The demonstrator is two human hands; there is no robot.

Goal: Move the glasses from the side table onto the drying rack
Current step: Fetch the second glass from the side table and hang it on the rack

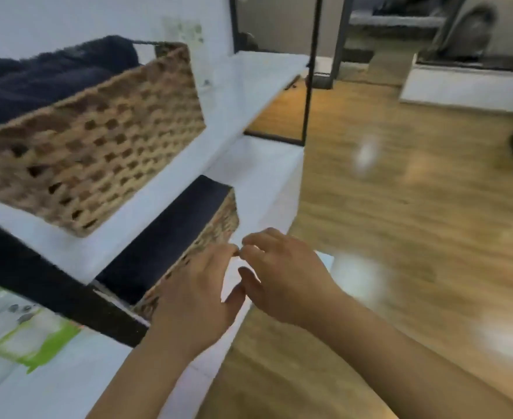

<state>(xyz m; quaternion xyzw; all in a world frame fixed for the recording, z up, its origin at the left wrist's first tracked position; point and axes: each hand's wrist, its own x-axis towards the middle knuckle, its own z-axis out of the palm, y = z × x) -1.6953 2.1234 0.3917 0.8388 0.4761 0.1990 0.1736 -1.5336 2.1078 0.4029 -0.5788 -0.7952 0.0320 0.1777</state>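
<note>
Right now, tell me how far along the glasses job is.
Done: nothing I can confirm; no glasses, side table or drying rack appear in this blurred view. In hand: nothing. The left hand and right hand are empty, fingertips nearly meeting in front of the lower wicker basket on the white shelf. Left: as far as this view shows, finding and moving the glasses.

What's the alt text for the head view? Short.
Two bare hands, left hand and right hand, meet empty, fingertips touching, beside a lower wicker basket on a white shelf. An upper basket holds dark towels; no glasses show.
</note>
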